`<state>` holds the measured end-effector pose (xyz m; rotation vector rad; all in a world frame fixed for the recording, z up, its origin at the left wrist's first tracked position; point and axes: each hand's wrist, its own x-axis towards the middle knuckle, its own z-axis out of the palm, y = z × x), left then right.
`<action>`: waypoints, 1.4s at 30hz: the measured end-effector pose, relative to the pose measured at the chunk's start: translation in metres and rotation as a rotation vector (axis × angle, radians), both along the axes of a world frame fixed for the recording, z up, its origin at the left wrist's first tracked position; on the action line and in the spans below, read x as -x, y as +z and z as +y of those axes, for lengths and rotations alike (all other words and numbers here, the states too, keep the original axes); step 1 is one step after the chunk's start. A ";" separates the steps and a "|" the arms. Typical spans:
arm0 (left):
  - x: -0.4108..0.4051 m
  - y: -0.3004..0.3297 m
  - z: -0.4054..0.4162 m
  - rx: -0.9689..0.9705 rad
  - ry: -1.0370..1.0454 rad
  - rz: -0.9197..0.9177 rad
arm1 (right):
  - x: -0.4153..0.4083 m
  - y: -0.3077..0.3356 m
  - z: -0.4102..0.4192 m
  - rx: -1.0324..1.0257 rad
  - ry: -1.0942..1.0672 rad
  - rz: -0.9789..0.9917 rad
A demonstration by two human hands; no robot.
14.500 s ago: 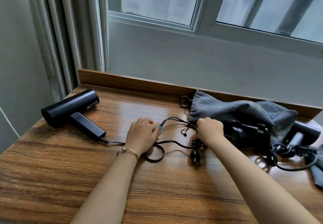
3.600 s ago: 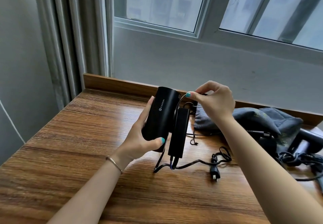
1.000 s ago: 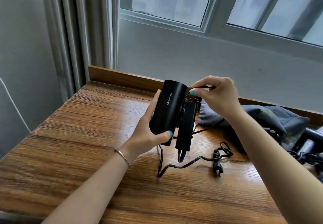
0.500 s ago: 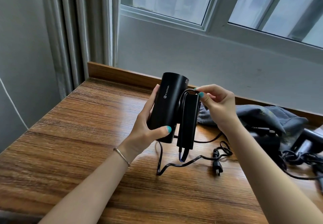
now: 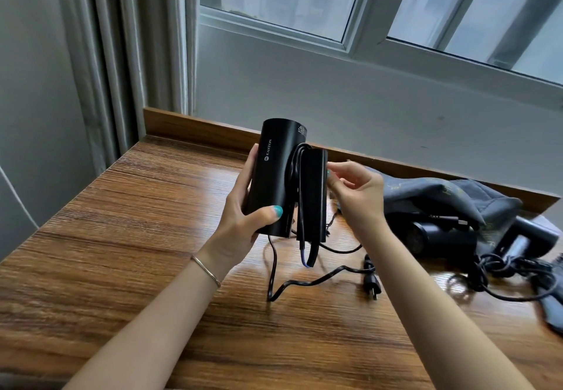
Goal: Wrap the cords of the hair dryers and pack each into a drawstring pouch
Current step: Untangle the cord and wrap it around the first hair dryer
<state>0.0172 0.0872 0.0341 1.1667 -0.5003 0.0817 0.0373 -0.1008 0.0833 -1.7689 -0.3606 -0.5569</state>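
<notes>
My left hand (image 5: 240, 222) grips the barrel of a black hair dryer (image 5: 275, 176), held upright above the desk with its handle folded against the barrel. Its black cord (image 5: 300, 194) runs in loops over the handle's top and hangs down to the desk, ending in a plug (image 5: 371, 283). My right hand (image 5: 356, 194) is just right of the handle, fingers pinched on the cord behind it. Grey drawstring pouches (image 5: 432, 194) lie at the back right, with two more black hair dryers, one (image 5: 441, 237) and another (image 5: 530, 237), beside them.
The wooden desk (image 5: 122, 237) has a raised back rail under a window. A curtain hangs at the left. Tangled cords (image 5: 502, 274) of the other dryers lie at the right edge.
My right hand has come down from the top of the handle to its right side, carrying the cord round it. The dryer has stayed upright in my left hand.
</notes>
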 end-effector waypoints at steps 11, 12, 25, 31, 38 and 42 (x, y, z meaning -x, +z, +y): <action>-0.004 0.004 0.004 0.292 -0.018 0.081 | 0.008 -0.019 0.024 0.322 -0.120 0.090; -0.004 0.005 0.004 0.301 -0.021 0.087 | 0.009 -0.019 0.026 0.351 -0.127 0.105; -0.011 0.006 0.016 0.385 0.043 0.134 | 0.027 -0.047 0.029 0.358 -0.016 0.250; -0.013 0.002 0.014 0.321 0.147 0.143 | 0.040 -0.049 0.041 0.293 0.084 0.236; -0.016 -0.003 0.013 0.276 0.253 0.141 | 0.051 -0.058 0.042 0.327 0.140 0.313; -0.021 -0.007 0.022 0.202 0.432 0.167 | 0.067 -0.055 0.046 0.469 0.173 0.283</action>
